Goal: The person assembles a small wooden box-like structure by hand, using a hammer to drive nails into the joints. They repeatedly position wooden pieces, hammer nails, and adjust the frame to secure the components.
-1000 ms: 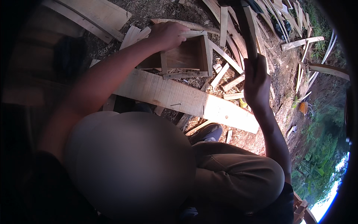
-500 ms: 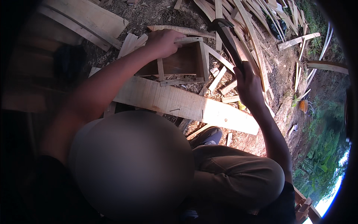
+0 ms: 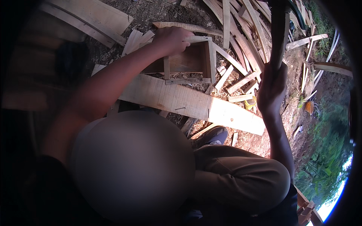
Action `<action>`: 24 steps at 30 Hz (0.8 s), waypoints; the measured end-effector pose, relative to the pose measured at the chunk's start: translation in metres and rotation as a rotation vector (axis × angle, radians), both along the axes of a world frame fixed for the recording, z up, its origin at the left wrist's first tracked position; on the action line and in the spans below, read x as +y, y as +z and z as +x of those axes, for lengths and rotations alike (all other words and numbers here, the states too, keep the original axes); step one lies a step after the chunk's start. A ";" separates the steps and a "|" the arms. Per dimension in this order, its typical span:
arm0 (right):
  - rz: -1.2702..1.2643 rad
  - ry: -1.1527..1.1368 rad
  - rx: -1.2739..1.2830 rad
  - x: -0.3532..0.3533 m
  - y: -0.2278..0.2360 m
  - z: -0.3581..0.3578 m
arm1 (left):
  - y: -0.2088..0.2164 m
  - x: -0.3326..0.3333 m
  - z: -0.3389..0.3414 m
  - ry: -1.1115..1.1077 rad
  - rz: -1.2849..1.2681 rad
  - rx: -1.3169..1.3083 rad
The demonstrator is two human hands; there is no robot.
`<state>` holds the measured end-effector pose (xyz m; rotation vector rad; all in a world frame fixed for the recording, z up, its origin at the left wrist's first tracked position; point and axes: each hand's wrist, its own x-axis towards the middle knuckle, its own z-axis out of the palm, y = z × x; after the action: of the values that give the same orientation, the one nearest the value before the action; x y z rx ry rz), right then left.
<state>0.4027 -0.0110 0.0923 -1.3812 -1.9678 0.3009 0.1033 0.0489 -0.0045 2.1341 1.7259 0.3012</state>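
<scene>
My left hand is closed around the upper edge of a small open wooden box frame. Whether a nail sits between those fingers I cannot tell. The frame rests just beyond a long pale plank, on which a nail lies. Off to the right, my right hand grips the handle of a hammer. The hammer is raised, its head reaching the top edge of the view and partly cut off there.
Wood strips lie in a heap at the far right. Wide boards are stacked at the upper left. Short offcuts and a yellow roll lie among shavings. My shoe is close to the plank. An orange container stands farther right.
My right hand has swung the hammer up and to the right, away from the box frame. My left hand keeps its hold on the frame's edge.
</scene>
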 end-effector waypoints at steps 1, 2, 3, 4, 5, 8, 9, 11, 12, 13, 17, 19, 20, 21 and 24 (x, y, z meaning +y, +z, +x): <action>-0.037 -0.005 -0.004 0.000 0.000 0.004 | 0.005 0.000 0.002 -0.004 -0.031 0.009; -0.073 -0.009 -0.006 0.001 0.000 0.006 | 0.010 0.000 0.003 -0.007 -0.062 0.020; -0.211 -0.043 0.031 0.002 -0.001 0.007 | 0.013 0.001 0.004 -0.002 -0.071 0.021; -0.307 -0.057 0.035 0.002 -0.005 0.008 | 0.015 0.001 0.005 0.003 -0.079 0.024; -0.404 -0.069 0.041 0.003 -0.012 0.010 | 0.015 0.002 0.004 0.008 -0.088 0.027; -0.508 -0.127 0.049 0.003 -0.039 0.023 | 0.007 0.008 0.009 -0.040 -0.031 0.071; -0.560 -0.149 0.063 0.002 -0.044 0.024 | 0.005 0.011 0.008 -0.050 -0.030 0.090; -0.643 -0.151 0.089 0.000 -0.051 0.029 | 0.003 0.016 0.000 -0.105 -0.002 0.059; -0.638 -0.151 0.115 -0.002 -0.061 0.032 | 0.008 0.015 0.000 -0.103 -0.040 0.065; -0.633 -0.161 0.138 -0.006 -0.067 0.034 | 0.013 0.014 0.001 -0.109 -0.078 0.065; -0.708 -0.150 0.082 -0.013 -0.080 0.034 | 0.020 0.001 -0.021 -0.233 0.044 0.114; -0.731 -0.132 0.033 -0.017 -0.083 0.025 | 0.027 -0.008 -0.028 -0.261 0.093 0.087; -0.683 -0.110 0.046 -0.019 -0.090 0.020 | 0.023 -0.009 -0.032 -0.309 0.201 0.003; -0.638 -0.098 0.048 -0.022 -0.096 0.019 | 0.025 -0.009 -0.031 -0.326 0.218 -0.017; -0.521 -0.061 0.061 -0.030 -0.116 0.012 | 0.036 -0.016 -0.024 -0.376 0.283 -0.063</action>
<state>0.4148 -0.0412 -0.0242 -1.7221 -1.8648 0.8632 0.0792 0.0332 0.0316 2.5622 1.2722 0.5231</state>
